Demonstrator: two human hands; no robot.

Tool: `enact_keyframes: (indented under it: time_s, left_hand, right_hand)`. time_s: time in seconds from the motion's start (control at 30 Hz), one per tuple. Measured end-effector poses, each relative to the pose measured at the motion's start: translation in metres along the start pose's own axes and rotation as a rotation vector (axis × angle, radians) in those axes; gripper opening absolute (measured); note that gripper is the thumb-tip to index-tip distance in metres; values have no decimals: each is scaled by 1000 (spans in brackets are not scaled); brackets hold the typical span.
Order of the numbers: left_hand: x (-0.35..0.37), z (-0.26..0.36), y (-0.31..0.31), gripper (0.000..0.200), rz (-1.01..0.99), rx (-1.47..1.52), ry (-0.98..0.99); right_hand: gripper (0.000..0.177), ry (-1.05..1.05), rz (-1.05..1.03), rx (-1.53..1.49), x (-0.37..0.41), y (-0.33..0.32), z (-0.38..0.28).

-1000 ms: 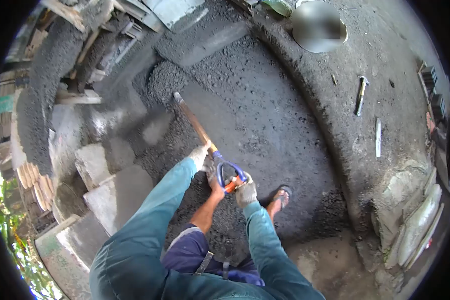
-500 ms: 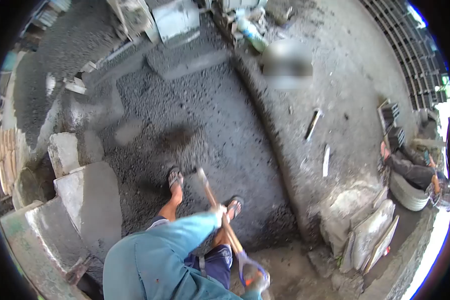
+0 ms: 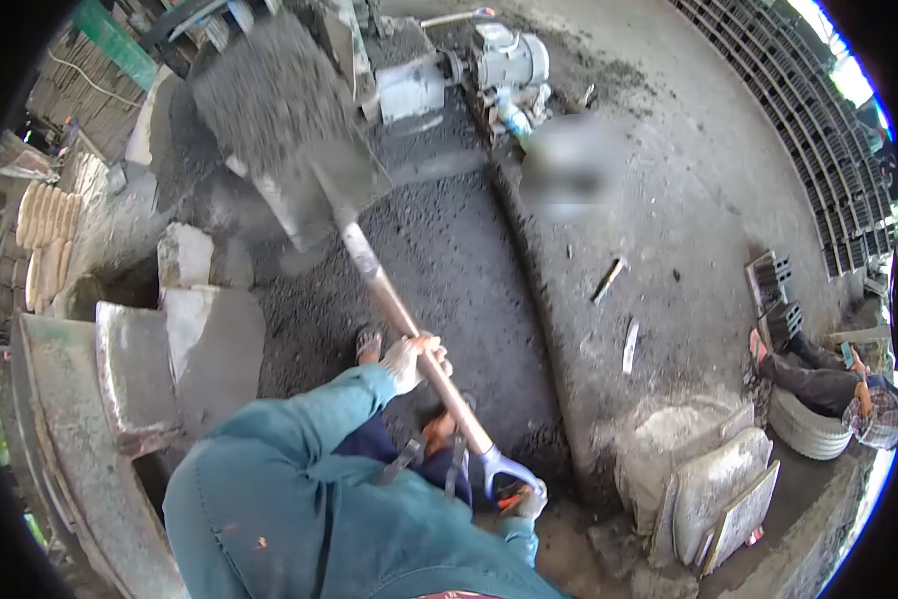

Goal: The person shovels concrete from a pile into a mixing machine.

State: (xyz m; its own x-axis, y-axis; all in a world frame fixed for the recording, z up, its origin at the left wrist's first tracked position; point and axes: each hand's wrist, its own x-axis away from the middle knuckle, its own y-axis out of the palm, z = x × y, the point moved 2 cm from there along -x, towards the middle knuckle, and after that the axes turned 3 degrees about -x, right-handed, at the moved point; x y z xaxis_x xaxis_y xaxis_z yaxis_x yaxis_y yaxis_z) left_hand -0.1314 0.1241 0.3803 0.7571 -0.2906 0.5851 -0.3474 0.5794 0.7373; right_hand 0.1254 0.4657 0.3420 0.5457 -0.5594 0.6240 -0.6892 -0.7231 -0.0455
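A long-handled shovel point(image 3: 391, 301) slants from lower right to upper left in front of me. My left hand point(image 3: 409, 363), in a pale glove, is wrapped round the middle of its wooden shaft. My right hand point(image 3: 529, 501), also gloved, grips the blue D-shaped handle at the near end. The far end, with the blade, is smeared by motion. Dark, gritty material point(image 3: 269, 90) streaks through the air just beyond the blade. Under me, the floor is spread with loose dark mix point(image 3: 439, 240), and my sandalled feet stand in it.
A grey motor point(image 3: 510, 60) stands at the back. A low ridge point(image 3: 529, 270) divides the floor. To the right lie a hammer point(image 3: 609, 281), leaning slabs point(image 3: 718, 489) and a tire point(image 3: 806, 427), where another person point(image 3: 818, 379) sits holding a phone. Concrete pieces point(image 3: 134, 369) stand at left.
The shovel has swung up and away to the upper left, from low by my feet. Its load now streaks off beyond the blade. Both hands keep hold, and my view has shifted slightly.
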Motion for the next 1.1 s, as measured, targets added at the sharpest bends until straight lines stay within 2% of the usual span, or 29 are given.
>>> enact_keyframes:
  time_s: [0.03,0.07,0.13,0.23,0.27,0.33,0.4,0.43,0.47,0.5,0.53,0.57,0.6,0.63,0.67,0.7,0.73,0.77,0.8,0.83,0.87,0.93,1.0,1.03,1.07,1.1]
  left_hand:
    - [-5,-25,-9,18,132,80,-108]
    - [-3,-49,-12,18,137,165,-267]
    - [-6,-105,-25,18,324,203,-344]
    - [-41,-182,-90,17,513,201,-401]
    - [-50,-203,-114,16,443,212,-431]
    - [-53,-207,-134,17,572,65,-433]
    - [-81,-214,-192,18,669,38,-482]
    - [-88,-204,-215,19,691,27,-488]
    - [-91,-193,-239,19,718,11,-498]
    - [-93,-170,-248,21,730,0,-511]
    - [-91,-145,-260,26,671,-34,-468]
    - [-86,-110,-259,27,661,35,-481]
    - [-79,-75,-259,28,650,103,-488]
    - [-76,-48,-276,29,649,51,-399]
    - [-71,-21,-291,30,645,-2,-313]
    - [-51,29,-277,38,630,-211,-303]
    - [-42,58,-299,43,711,-328,-322]
    - [-33,97,-316,48,736,-686,-292]
    - [-22,139,-314,52,776,-863,-390]
    - [-29,152,-391,53,751,-877,-373]
    - [-25,178,-402,53,764,-744,-369]
    - [-50,215,-526,55,747,-1077,-296]
    - [-62,281,-465,57,760,-870,-304]
    - [-79,308,-487,57,789,-940,-304]
    - [-69,330,-392,51,765,-854,-322]
    - [-76,327,-403,46,820,-1004,-180]
  right_hand:
    - [12,151,103,-51,8,-6,-21]
    - [6,233,121,-98,15,-29,-28]
    - [12,294,154,-81,38,-58,-41]
    - [25,213,160,105,47,-60,-30]
    - [29,199,167,174,58,-57,-23]
    - [31,141,264,352,84,13,-33]
    - [32,222,224,194,92,59,-8]
    - [33,168,255,306,86,81,12]
    - [33,121,285,416,83,107,35]
    - [32,153,268,306,94,159,19]
    - [30,260,262,148,82,181,46]
    - [31,191,234,138,74,214,72]
    - [29,376,10,168,74,256,71]
    - [25,343,-33,229,64,290,104]
    - [22,390,-245,245,60,327,119]
    - [23,504,-312,147,66,368,142]
    - [19,571,-309,139,86,410,137]
    - [19,608,-353,153,106,443,142]
    - [19,586,-541,186,114,458,194]
    - [17,534,-523,88,134,487,224]
    - [18,584,-519,90,150,514,231]
    - [17,547,-421,211,167,567,253]
    - [26,545,-458,273,156,628,222]
    - [30,548,-477,308,146,658,210]
    - [29,558,-504,170,126,681,237]
    - [27,384,-407,456,102,691,234]
